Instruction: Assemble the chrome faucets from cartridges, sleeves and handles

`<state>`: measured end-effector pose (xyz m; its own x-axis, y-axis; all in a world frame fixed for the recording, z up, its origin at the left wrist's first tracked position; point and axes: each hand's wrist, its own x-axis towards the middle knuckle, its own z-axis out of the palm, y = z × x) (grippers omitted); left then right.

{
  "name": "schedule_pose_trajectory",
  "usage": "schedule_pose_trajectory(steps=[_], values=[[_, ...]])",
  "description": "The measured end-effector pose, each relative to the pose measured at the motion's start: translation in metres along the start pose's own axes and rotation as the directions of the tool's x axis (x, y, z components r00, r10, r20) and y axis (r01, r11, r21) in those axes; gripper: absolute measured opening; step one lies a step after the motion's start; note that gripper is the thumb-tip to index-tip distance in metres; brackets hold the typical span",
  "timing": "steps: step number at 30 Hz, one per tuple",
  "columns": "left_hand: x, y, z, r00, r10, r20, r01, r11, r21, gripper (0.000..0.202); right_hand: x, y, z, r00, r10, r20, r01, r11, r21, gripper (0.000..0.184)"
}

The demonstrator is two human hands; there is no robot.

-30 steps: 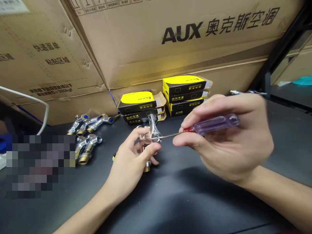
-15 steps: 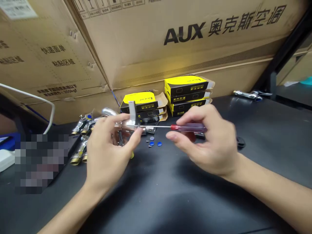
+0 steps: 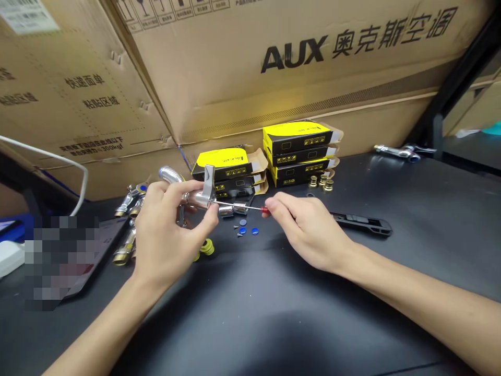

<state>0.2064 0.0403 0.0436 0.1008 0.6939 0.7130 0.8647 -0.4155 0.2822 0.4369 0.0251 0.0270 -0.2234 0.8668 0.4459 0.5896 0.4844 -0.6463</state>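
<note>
My left hand (image 3: 164,224) is closed around a chrome faucet (image 3: 198,198) and holds it above the table, its flat handle (image 3: 209,180) pointing up. The faucet is partly hidden behind my fingers. In my right hand (image 3: 309,230) is a screwdriver (image 3: 265,210), its handle mostly covered by my fist. The thin shaft reaches left to the base of the faucet handle, close to my left thumb. Below the shaft, small blue caps (image 3: 254,231) and screws (image 3: 239,235) lie on the table. Yellow-green plastic pieces (image 3: 209,246) sit just beside my left hand.
Yellow-and-black boxes (image 3: 297,143) stand stacked at the back, before large cartons (image 3: 219,83). Several brass fittings (image 3: 329,185) and a black utility knife (image 3: 362,223) lie at right. More chrome faucet parts (image 3: 124,250) lie at left by a dark tablet-like slab (image 3: 88,261); another faucet (image 3: 403,152) lies far right.
My right hand has moved slightly left and turned into a closer fist around the screwdriver handle, uncovering the brass fittings and the knife. The left hand with the faucet has shifted a little left.
</note>
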Motion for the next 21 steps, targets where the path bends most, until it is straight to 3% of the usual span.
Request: schedule_pose_trajectory(steps=[5, 11, 17, 21], values=[[-0.0004, -0.0001, 0.0014, 0.999, -0.013, 0.038, 0.016, 0.996, -0.088, 0.031, -0.0027, -0.0021, 0.0002, 1.000, -0.007, 0.018, 0.006, 0.998, 0.068, 0.012], [-0.0016, 0.0002, 0.0019, 0.997, 0.030, 0.075, -0.029, 0.999, -0.015, 0.030, -0.0017, 0.0002, 0.0028, 0.999, -0.050, 0.011, 0.050, 0.998, -0.048, 0.037], [-0.0029, 0.0050, 0.0018, 0.998, 0.000, 0.069, 0.006, 0.996, -0.089, 0.027, -0.0043, -0.0017, 0.0038, 1.000, -0.005, 0.030, 0.004, 0.999, 0.034, 0.015], [-0.0032, 0.0047, 0.0028, 0.998, 0.002, 0.056, 0.003, 0.997, -0.078, 0.028, -0.0034, -0.0002, 0.0042, 0.997, -0.051, 0.052, 0.050, 0.999, 0.021, 0.020]])
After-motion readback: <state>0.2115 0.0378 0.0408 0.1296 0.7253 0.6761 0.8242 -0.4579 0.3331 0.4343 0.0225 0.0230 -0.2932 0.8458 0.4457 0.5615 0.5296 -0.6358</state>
